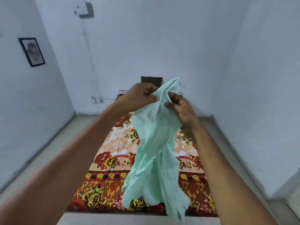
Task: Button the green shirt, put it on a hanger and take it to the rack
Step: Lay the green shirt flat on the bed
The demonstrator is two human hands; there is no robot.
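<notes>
Hanging on the left wall, a framed picture (31,51) is the first thing in view, and a white box (84,9) with a cable running down from it is fixed higher on the back wall. Below and between the arms lies a bed (113,159) covered with a red and yellow floral sheet, with pale floor on both sides.

The left hand (138,97) is raised over the bed, its fingers curled and pinching a fold near the top of the green shirt (154,151). The shirt is held up in the air, bunched and twisted, its lower part hanging loose above the near end of the bed without clearly resting on it. Just to the right, the right hand (181,109) grips the same upper part of the cloth, thumb and fingers curled into the fabric close beside the left hand. A dark brown object (151,81) shows behind the hands at the far end of the bed; what it is cannot be told.

Judging by this, the task is at its very start: the shirt is only being gathered and sorted out. No buttons or placket can be made out, no hanger is in view, and no rack is visible. Buttoning, hanging and carrying all seem left to do.
</notes>
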